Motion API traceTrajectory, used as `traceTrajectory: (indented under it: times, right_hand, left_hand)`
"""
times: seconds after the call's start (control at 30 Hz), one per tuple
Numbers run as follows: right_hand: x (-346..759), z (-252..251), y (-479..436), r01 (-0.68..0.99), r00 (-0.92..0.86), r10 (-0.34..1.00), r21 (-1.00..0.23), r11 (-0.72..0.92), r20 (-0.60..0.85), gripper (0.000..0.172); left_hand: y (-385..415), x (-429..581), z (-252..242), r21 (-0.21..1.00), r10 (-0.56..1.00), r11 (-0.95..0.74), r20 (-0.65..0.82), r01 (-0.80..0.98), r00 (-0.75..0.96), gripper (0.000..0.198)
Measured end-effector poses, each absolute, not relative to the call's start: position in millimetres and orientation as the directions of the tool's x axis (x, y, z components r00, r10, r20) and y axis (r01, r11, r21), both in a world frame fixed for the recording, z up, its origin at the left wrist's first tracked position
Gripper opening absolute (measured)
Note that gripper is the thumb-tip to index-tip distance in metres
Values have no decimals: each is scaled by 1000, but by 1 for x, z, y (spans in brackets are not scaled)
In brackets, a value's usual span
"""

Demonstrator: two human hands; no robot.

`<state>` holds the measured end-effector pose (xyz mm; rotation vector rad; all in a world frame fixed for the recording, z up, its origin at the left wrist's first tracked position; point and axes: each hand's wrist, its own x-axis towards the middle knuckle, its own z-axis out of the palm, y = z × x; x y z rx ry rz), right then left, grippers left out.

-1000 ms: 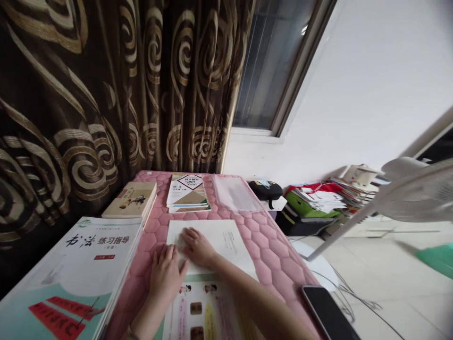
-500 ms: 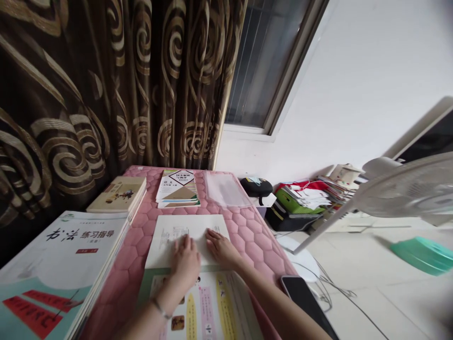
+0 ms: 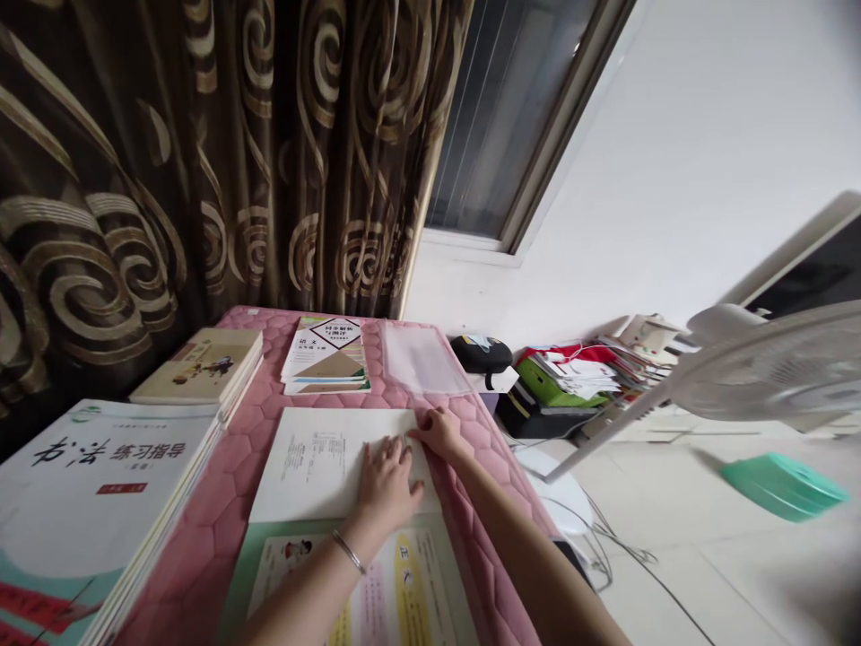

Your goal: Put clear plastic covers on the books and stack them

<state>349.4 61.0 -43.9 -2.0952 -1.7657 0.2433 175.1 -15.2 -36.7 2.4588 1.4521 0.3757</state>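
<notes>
An open book (image 3: 316,475) lies on the pink quilted cover. Its far page is white with small print; the near page has coloured illustrations and yellow and purple text columns, partly hidden by my arm. My left hand (image 3: 388,480) rests on the white page, open, fingers spread, with a bracelet on the wrist. My right hand (image 3: 444,435) is at the far right edge of that page, thumb and fingers closed on the page edge. Beyond the book lie a thin stack of workbooks (image 3: 327,354) and a translucent plastic sheet (image 3: 423,359).
On the left stand a stack of calligraphy exercise books (image 3: 127,467) and a beige book stack (image 3: 198,366). A dark phone (image 3: 570,561) shows partly behind my right forearm. A black case (image 3: 481,354), a white fan (image 3: 773,359), cables and a green plastic item (image 3: 784,484) are on the right.
My right hand has moved from lying flat on the white page to gripping its right edge. My left hand has slid right across the page. The view has shifted slightly to the right.
</notes>
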Motion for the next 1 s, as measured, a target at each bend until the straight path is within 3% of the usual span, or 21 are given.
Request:
traceTrajectory:
  times: [0.23,0.63,1.0]
  right_hand:
    - [340,-37,94,886,335,938,-369,-281,88,32]
    - [346,-44,29,892,218,975,-416,-178,49,21]
    - [338,-30,92,855,397,918,-370,-362,19,33]
  left_hand:
    - [-15,176,-42,355,874,-479,107,803,474,59]
    - [-16,174,-42,330,870,-489,111,808,481,52]
    - [-16,173,-43,367,866,-495,133,788,482,53]
